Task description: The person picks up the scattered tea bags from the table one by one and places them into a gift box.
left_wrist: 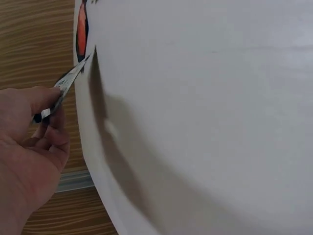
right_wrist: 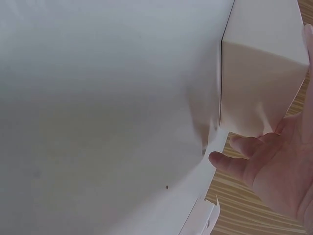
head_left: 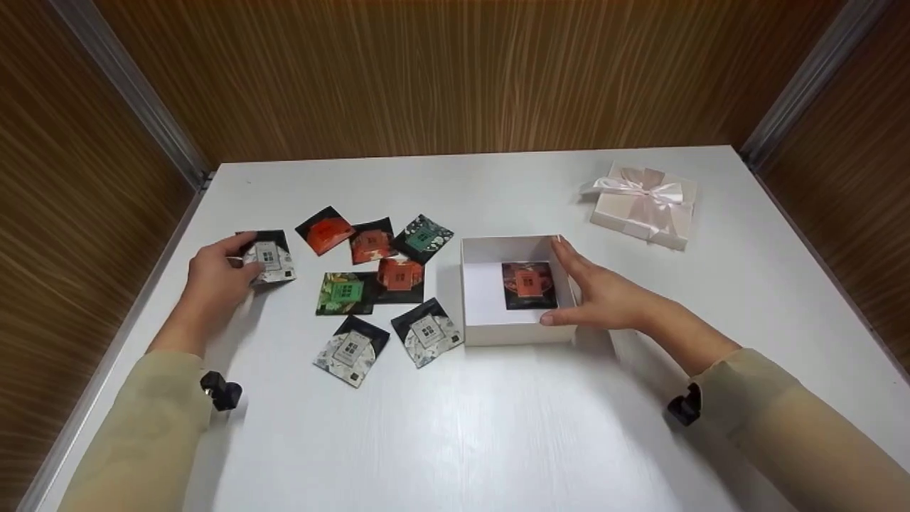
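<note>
My left hand (head_left: 220,274) pinches a grey-and-white tea sachet (head_left: 276,264) between thumb and fingers, at the left of the table. In the left wrist view this sachet (left_wrist: 68,81) appears edge-on, raised off the white surface. My right hand (head_left: 604,295) grips the right side of an open white box (head_left: 519,334), thumb at the near edge and fingers toward the far corner. Inside the box, a red-and-black tea sachet (head_left: 530,286) lies flat on the right. The right wrist view shows the box's outer wall (right_wrist: 261,88) beside the fingers.
Between the left hand and the box lie several tea sachets, among them an orange one (head_left: 327,231), a teal one (head_left: 424,238), a green one (head_left: 341,294) and a grey-and-white one (head_left: 353,352). A box lid with a pink ribbon bow (head_left: 643,206) rests at the back right.
</note>
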